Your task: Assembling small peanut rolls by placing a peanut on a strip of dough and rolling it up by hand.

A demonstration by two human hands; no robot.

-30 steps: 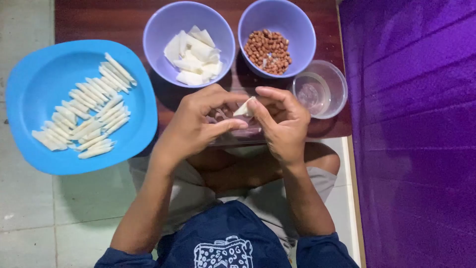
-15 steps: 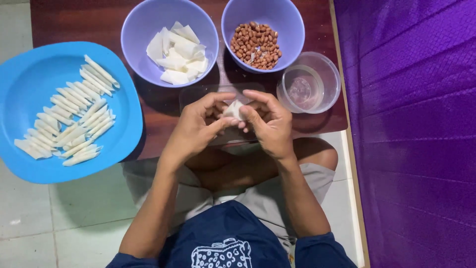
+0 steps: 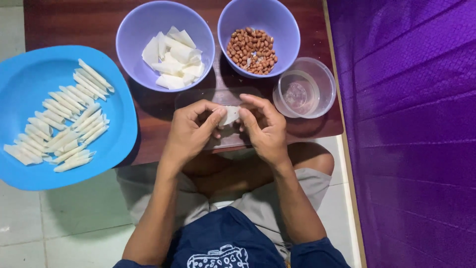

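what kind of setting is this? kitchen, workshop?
Likely a home floor, used for food prep: the person sits on pale floor tiles at a low wooden table with a bowl of peanuts and a blue plate of rolled wrappers.

Head view, looking down on a dark wooden table (image 3: 74, 25). The left hand (image 3: 191, 130) and right hand (image 3: 265, 128) pinch a small white wrapper piece (image 3: 230, 115) between their fingertips above a clear board (image 3: 198, 97). Behind stand a bowl of white wrapper pieces (image 3: 166, 44), a bowl of peanuts (image 3: 259, 35) and a clear cup (image 3: 305, 87). A blue plate (image 3: 29, 79) at left holds thin white rolls (image 3: 62, 121).
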